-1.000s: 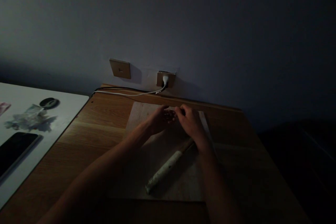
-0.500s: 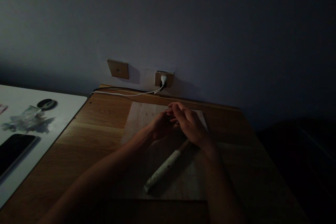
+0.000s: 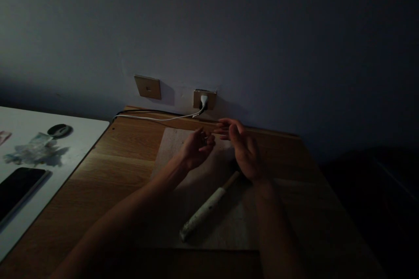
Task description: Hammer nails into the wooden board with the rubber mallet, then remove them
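My left hand [image 3: 198, 147] hovers over the pale wooden board [image 3: 193, 187], palm up, its fingers curled inward. What lies in its palm, if anything, is too dark to make out. My right hand [image 3: 244, 148] is to the right of it, its fingers stretched out and thumb raised, with nothing seen in it. Below the right hand a hammer [image 3: 204, 213] lies slantwise on the board, its grip wrapped in worn white material. Its dark head is partly hidden behind the right hand.
The board rests on a brown wooden table [image 3: 121, 178] against the wall. A white plug [image 3: 204, 99] with a cable sits in a wall socket. On the white table [image 3: 88, 128] at left are a phone [image 3: 19, 196], a clear plastic bag [image 3: 37, 150] and a round dark item [image 3: 59, 130].
My hands were together, with small dark things showing in the left palm. Now they are apart: the left has moved left with fingers curled, the right slightly right. The hammer has not moved.
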Tool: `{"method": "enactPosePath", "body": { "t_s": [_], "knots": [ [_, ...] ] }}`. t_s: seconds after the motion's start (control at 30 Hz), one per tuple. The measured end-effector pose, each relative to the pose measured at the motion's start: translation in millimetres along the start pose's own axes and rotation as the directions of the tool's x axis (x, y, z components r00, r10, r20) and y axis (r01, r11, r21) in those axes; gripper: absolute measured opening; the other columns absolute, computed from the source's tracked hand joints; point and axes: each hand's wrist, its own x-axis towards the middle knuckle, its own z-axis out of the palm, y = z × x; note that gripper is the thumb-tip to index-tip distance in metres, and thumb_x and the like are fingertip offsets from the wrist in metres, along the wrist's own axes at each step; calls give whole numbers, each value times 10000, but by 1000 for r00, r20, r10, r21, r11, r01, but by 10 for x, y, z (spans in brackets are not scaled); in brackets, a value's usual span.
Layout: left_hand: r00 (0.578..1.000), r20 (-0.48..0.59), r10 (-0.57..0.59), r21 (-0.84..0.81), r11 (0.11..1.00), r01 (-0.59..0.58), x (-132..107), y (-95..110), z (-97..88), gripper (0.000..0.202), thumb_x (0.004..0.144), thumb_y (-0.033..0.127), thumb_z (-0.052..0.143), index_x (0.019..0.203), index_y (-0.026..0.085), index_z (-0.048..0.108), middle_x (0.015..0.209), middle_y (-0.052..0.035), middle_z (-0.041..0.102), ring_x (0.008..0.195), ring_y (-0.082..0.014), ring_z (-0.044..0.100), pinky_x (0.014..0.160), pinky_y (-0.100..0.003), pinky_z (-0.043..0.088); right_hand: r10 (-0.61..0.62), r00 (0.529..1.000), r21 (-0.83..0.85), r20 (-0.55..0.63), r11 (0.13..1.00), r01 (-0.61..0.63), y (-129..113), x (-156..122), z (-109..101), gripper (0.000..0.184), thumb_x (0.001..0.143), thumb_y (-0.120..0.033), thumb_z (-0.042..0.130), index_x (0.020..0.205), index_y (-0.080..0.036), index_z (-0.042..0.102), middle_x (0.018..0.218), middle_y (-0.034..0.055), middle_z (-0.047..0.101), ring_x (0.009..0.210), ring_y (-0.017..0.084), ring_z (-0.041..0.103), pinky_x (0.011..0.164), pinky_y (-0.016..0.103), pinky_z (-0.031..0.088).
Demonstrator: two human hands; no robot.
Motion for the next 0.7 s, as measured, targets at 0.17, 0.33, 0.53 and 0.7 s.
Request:
{"method": "enactPosePath", "body": {
  "t_s": [0.17,0.33,0.53,0.7],
  "knots": [
    [990,-118,71,-74,994,-80,-86,-35,140,415,1041,252,330,666,156,479,586,17,410,435,-62,384,308,-103,237,-49,987,70,-152,996,61,39,15,-59,433,996,-603,453,1171,-243,616,1247,77,653,1012,197,694,845,346,568],
    [990,-37,136,-65,988,-138,-140,-81,235,416,1043,241,327,671,149,489,605,-2,456,457,-68,422,320,-111,236,-62,963,58,-262,995,80,52,9,-123,377,1001,-568,470,1149,-252,615,1212,64,658,959,183,703,788,331,569],
    [971,-215,103,-58,991,-118,-145,-62,237,428,1032,194,311,633,159,463,559,10,417,437,-67,397,347,-125,267,-74,959,81,-274,992,100,16,11,-148,349,997,-549,493,1114,-245,618,1203,62,652,924,173,703,759,322,572],
    [964,-154,219,-45,973,-228,-221,-70,224,350,992,173,399,653,159,487,584,2,459,467,-79,447,381,-148,313,-87,957,76,-275,991,112,-30,-18,-164,326,988,-535,523,1114,-254,628,1173,54,655,928,175,704,763,328,578]
  ]
}}
